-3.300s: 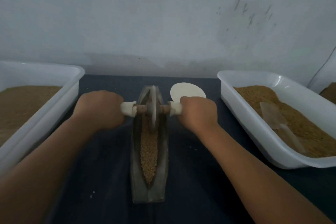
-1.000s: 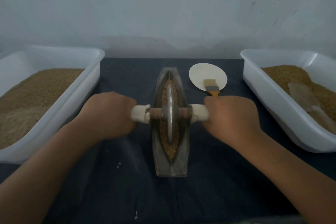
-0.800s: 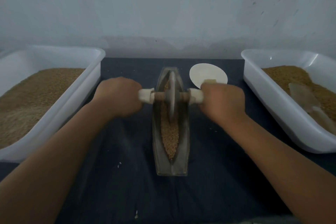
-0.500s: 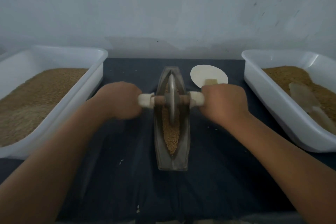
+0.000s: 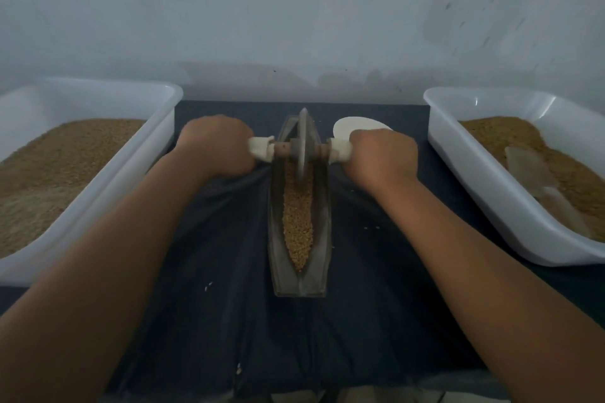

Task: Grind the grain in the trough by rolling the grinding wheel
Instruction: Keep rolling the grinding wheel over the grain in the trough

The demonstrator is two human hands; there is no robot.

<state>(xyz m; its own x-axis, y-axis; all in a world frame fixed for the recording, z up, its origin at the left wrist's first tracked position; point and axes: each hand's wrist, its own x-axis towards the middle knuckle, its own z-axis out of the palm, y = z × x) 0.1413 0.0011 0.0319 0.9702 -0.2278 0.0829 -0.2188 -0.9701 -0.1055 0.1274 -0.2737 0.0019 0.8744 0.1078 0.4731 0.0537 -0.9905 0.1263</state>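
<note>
Dark surface [image 5: 212, 321] abutting pale wall [image 5: 294, 10].
Left tub [image 5: 131, 170], right tub [image 5: 474, 180] and trough [image 5: 324, 222] are holding grain [image 5: 298, 222]; left hand [image 5: 216, 144] and right hand [image 5: 383, 157] are gripping grinding wheel [image 5: 302, 144] handles [image 5: 260, 148].

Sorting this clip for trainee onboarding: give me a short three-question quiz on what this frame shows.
1. True or false: the left hand and the right hand each grip a handle of the grinding wheel.
2. Where along the trough does the wheel stand? A near end; B middle; C far end.
3. Fill in: the translucent scoop lies in the tub on the person's ___.
Key: 1 true; 2 C; 3 right.
</note>
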